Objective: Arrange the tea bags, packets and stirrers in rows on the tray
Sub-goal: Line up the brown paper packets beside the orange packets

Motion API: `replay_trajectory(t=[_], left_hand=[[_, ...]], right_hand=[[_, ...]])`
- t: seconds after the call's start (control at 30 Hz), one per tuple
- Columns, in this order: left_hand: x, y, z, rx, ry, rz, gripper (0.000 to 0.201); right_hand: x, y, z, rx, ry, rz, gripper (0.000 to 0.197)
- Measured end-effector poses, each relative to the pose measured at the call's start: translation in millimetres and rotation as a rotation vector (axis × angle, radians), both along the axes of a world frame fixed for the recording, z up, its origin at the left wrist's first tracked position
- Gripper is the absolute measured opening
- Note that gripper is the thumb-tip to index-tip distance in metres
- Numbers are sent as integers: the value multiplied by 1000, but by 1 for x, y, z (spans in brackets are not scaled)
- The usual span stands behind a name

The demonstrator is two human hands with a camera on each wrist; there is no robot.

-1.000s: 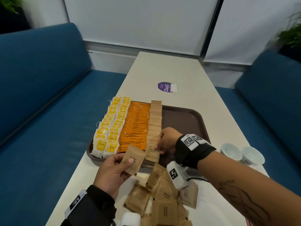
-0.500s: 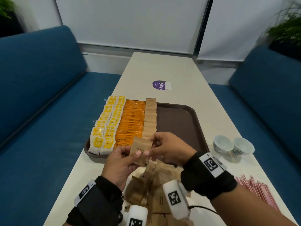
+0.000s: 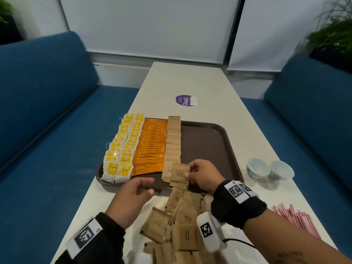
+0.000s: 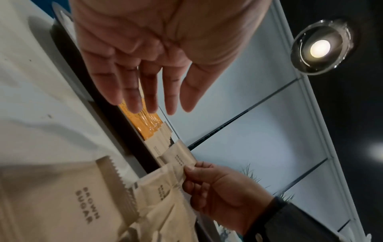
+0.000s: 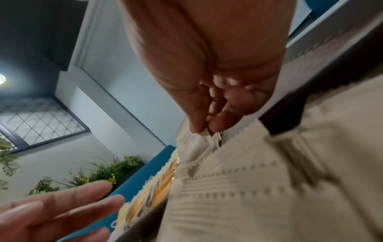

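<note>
A brown tray holds rows of yellow tea bags, orange coffee packets and tan brown sugar packets. My right hand pinches one brown sugar packet by its edge just above the near end of the tan row; the same packet shows in the left wrist view. My left hand hovers empty with straight fingers over the tray's near rim. A loose pile of brown sugar packets lies on the table in front of the tray.
Two small white cups stand right of the tray. Pink stirrers lie at the near right table edge. A purple sticker marks the table beyond the tray. Blue benches flank the table.
The packet passed from my left hand to my right hand. The right hand carried it forward to the near end of the tan row; the left hand drew back empty.
</note>
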State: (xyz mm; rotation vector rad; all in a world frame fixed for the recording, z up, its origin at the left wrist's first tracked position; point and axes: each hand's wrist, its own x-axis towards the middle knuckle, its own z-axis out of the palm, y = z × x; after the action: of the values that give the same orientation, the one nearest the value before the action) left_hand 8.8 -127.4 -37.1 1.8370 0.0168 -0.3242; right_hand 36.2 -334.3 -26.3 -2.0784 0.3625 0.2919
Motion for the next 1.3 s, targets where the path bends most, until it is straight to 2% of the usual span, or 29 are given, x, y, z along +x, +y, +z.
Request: replay_trajectory(t=[0.2,0.43,0.57,0.63,0.73,0.83,0.93,1.0,1.1,1.3], left_hand=[[3,-4,-10,75,62,-47,23],[4,-7,-13,107,61,-59,26],[-3,-12,-10,150,57,-105,31],[-7,-12,-7,171,37,-123,33],[-11,-10,1,184,13,-143,35],[-14,-10,10,260,-13,-207,50],[-22,-15,16,411,12,-336,74],[-28,-19,14,541,6,-413,90],[-35,-27,9,717,-16,-517,111],[-41,-48,3,927,-98,-632,124]], right_hand=[[15,12,-8,6,68,-27,10],[21,19,-17,1,73,-142,25],[19,18,-14,5,79,-140,24],[15,12,-9,-1,50,-122,21],[6,-6,9,2,-85,-97,17],[-12,-30,34,8,-158,-51,18],[-37,-52,40,-95,-142,-10,26],[-56,-60,32,-216,-72,42,31],[-80,-63,11,-282,50,131,41],[-91,-47,-10,-294,81,185,71]])
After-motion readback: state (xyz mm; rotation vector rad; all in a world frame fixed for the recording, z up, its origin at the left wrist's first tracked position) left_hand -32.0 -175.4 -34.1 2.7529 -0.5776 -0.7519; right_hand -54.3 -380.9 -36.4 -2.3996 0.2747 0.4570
